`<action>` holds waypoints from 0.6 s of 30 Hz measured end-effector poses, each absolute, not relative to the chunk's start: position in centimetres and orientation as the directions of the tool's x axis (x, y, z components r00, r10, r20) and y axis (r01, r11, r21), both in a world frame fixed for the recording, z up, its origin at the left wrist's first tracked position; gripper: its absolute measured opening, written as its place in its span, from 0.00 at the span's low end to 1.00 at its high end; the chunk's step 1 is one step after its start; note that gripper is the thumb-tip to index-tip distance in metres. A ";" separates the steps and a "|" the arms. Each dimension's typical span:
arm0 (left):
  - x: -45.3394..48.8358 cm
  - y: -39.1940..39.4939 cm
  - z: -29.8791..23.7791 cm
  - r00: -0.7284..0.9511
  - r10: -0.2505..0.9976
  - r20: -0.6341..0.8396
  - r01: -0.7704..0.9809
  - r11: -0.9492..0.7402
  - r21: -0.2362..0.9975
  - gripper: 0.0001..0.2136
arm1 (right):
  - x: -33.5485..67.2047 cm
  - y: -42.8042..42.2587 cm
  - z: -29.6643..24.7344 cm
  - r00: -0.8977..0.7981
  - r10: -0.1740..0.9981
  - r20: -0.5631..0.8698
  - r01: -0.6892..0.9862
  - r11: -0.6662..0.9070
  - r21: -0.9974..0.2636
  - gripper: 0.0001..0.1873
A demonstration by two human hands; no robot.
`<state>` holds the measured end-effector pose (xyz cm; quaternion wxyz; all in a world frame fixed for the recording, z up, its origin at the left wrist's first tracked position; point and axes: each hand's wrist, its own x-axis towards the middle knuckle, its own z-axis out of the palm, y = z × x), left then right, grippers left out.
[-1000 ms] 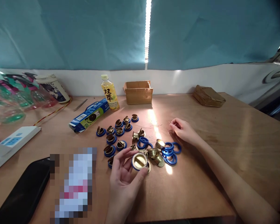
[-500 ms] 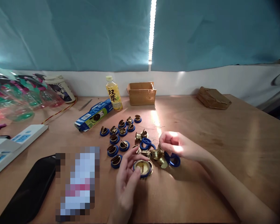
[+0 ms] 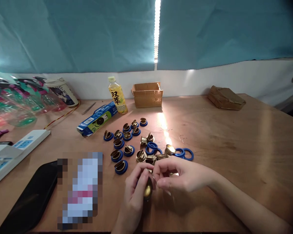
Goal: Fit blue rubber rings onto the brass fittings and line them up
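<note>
My left hand (image 3: 136, 187) is closed around a round brass fitting (image 3: 148, 190), tilted so that its shiny face shows. Right beside it, my right hand (image 3: 175, 175) has thumb and fingers pinched at the fitting's edge; a thin sliver shows below them, too small to name. Just beyond my hands is a pile of brass fittings (image 3: 141, 156) and loose blue rings (image 3: 188, 154). To the left stand several brass fittings with blue rings around their bases and flaps on top (image 3: 121, 167).
A blue box (image 3: 97, 118), a drink bottle (image 3: 117, 97) and an open carton (image 3: 147, 97) stand at the back. Thin curved wires (image 3: 183, 139) lie right of the pile. At left are a phone (image 3: 29, 195), a power strip (image 3: 19, 149) and spray bottles (image 3: 21, 100).
My right hand has moved from the pile down and left to the fitting in my left hand. That fitting has turned from its open side to its shiny face.
</note>
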<state>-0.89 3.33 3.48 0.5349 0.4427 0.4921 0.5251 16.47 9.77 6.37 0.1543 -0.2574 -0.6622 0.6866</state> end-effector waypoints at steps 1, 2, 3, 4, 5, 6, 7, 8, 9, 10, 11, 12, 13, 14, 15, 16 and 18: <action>-0.9 3.3 3.5 -0.033 0.998 -0.052 -0.119 0.048 0.992 0.12 | 16.5 9.7 6.3 -0.819 0.551 -0.160 0.143 -0.074 -0.987 0.08; -0.9 3.3 3.6 -0.032 0.999 -0.041 -0.113 0.037 0.993 0.12 | 16.6 9.7 6.3 -0.815 0.554 -0.167 0.155 -0.069 -0.986 0.09; -0.9 3.3 3.5 -0.030 0.999 -0.027 -0.102 0.024 0.995 0.13 | 16.6 9.7 6.2 -0.811 0.560 -0.171 0.166 -0.060 -0.984 0.09; -1.0 3.3 3.5 -0.023 1.000 -0.013 -0.086 0.011 0.996 0.14 | 16.7 9.7 6.2 -0.806 0.565 -0.173 0.173 -0.055 -0.983 0.10; -1.0 3.3 3.4 -0.013 1.000 -0.002 -0.069 0.001 0.998 0.15 | 16.7 9.7 6.1 -0.803 0.570 -0.175 0.176 -0.053 -0.983 0.10; -1.1 3.3 3.3 0.004 1.000 0.005 -0.052 -0.004 0.999 0.15 | 16.8 9.8 6.1 -0.801 0.573 -0.173 0.173 -0.056 -0.983 0.10; -1.3 3.3 3.2 0.025 1.000 0.011 -0.038 -0.010 0.999 0.16 | 16.8 9.8 6.1 -0.800 0.576 -0.169 0.164 -0.062 -0.985 0.10; -1.4 3.3 3.1 0.042 0.999 0.019 -0.028 -0.018 0.999 0.17 | 16.8 9.9 6.2 -0.800 0.577 -0.165 0.152 -0.071 -0.986 0.10; -1.5 3.3 3.0 0.050 0.998 0.027 -0.022 -0.026 0.999 0.17 | 16.8 9.9 6.2 -0.798 0.581 -0.161 0.143 -0.077 -0.987 0.11; -1.6 3.3 3.0 0.048 0.998 0.036 -0.014 -0.035 0.999 0.17 | 16.8 9.9 6.2 -0.794 0.587 -0.156 0.135 -0.080 -0.988 0.11; -1.7 3.3 3.0 0.041 0.998 0.046 0.000 -0.046 0.999 0.17 | 16.7 10.0 6.2 -0.790 0.595 -0.152 0.131 -0.079 -0.988 0.11; -1.7 3.4 3.0 0.034 0.998 0.060 0.018 -0.061 0.998 0.17 | 16.7 10.0 6.2 -0.783 0.603 -0.151 0.133 -0.075 -0.988 0.11; -1.8 3.4 3.0 0.028 0.997 0.074 0.040 -0.075 0.996 0.17 | 16.6 10.0 6.2 -0.775 0.613 -0.151 0.141 -0.065 -0.988 0.11; -1.8 3.4 3.0 0.030 0.996 0.089 0.065 -0.090 0.994 0.16 | 16.6 9.9 6.2 -0.766 0.625 -0.151 0.155 -0.049 -0.987 0.11; -1.8 3.4 3.0 0.039 0.994 0.103 0.090 -0.106 0.990 0.16 | 16.5 9.9 6.1 -0.757 0.635 -0.151 0.172 -0.030 -0.985 0.11; -1.8 3.4 3.0 0.046 0.992 0.114 0.109 -0.119 0.987 0.16 | 16.5 9.8 6.1 -0.749 0.644 -0.152 0.190 -0.011 -0.982 0.12; -1.7 3.4 2.9 0.047 0.992 0.117 0.123 -0.122 0.985 0.16 | 16.5 9.8 6.0 -0.738 0.659 -0.148 0.220 0.028 -0.975 0.13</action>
